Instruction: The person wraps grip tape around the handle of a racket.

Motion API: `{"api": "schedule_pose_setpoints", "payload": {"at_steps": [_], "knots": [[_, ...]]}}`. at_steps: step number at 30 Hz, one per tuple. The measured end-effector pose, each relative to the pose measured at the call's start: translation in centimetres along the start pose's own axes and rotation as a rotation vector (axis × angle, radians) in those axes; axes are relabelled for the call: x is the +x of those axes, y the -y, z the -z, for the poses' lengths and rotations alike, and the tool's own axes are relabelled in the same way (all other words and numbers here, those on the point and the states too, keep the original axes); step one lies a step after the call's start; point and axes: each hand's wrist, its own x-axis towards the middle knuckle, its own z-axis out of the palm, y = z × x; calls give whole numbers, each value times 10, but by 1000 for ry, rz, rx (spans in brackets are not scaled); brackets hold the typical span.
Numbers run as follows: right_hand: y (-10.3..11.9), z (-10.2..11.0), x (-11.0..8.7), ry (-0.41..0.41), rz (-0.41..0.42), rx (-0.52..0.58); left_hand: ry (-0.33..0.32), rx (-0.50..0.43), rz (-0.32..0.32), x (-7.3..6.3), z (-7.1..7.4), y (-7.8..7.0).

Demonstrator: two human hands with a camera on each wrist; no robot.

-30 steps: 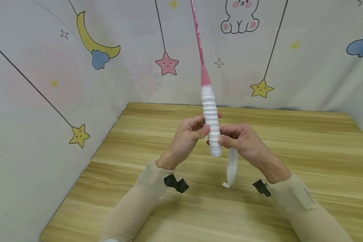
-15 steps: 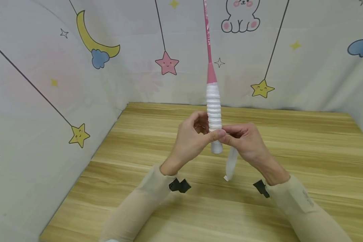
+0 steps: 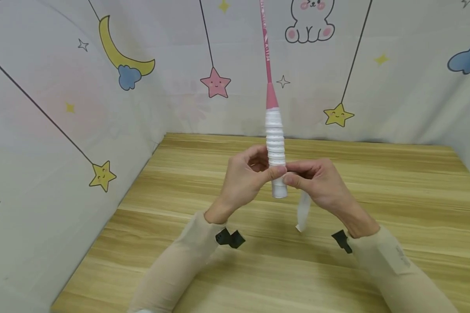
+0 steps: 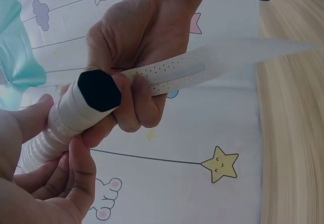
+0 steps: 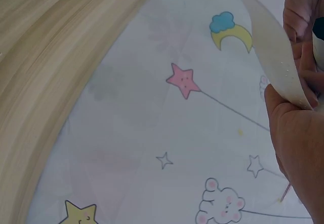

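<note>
A badminton racket (image 3: 272,95) with a pink shaft stands nearly upright, its handle wound in ridged white grip tape (image 3: 275,139). My left hand (image 3: 244,180) grips the lower handle, thumb across its front and fingers behind. On the other side my right hand (image 3: 321,182) pinches the tape at the handle. From that hand the loose tape end (image 3: 303,213) hangs down. In the left wrist view this perforated strip (image 4: 172,74) runs out between the right hand's fingers, and the handle's dark butt cap (image 4: 99,90) faces the camera. The racket's head is out of view.
Below the hands lies a wood-grain table (image 3: 203,261). A white cloth backdrop (image 3: 172,65) with printed stars, moon and bear rises behind and at the left. Each sleeve carries a small dark wrist device (image 3: 230,238).
The racket has turned and shifted slightly right and up. My left hand has moved with it, its thumb now lower across the handle. The loose tape end hangs a little shorter.
</note>
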Motion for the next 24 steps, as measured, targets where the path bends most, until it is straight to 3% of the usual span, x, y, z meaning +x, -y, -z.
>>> {"api": "schedule_pose_setpoints", "payload": {"at_steps": [4, 10, 17, 24], "knots": [[1, 2, 0, 6, -54, -66, 25, -8, 6, 1, 3, 1], [1, 3, 0, 21, -61, -79, 57, -57, 16, 1, 6, 3], [1, 3, 0, 16, -129, 11, 99, -146, 63, -1, 7, -1], [-3, 1, 1, 53, -65, 100, 137, -240, 84, -1, 8, 1]]}}
